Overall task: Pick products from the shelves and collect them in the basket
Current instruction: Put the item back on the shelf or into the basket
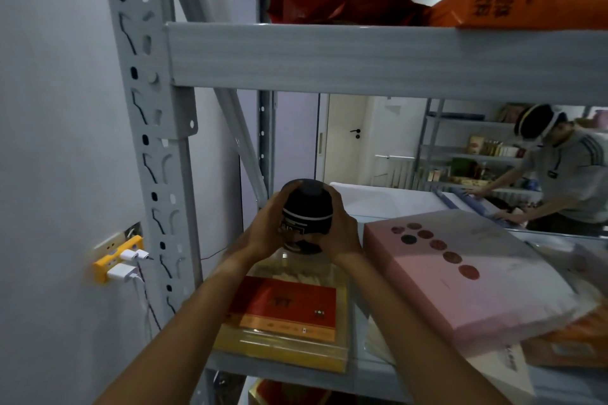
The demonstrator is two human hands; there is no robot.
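A round black jar [306, 211] with a pale band and a label is held up in front of the middle shelf. My left hand [263, 230] grips its left side and my right hand [340, 230] grips its right side, fingers curled round it. Right under the jar lies a flat clear-topped yellow and red box [289, 316] on the shelf. No basket is in view.
A pink flat box [460, 276] lies to the right on white and orange packs. The grey shelf beam [362, 56] crosses above, carrying a red bag [322, 0] and an orange box [513, 5]. The rack post [154, 141] and a yellow socket [118, 260] stand left. Another person [566, 174] works behind the rack.
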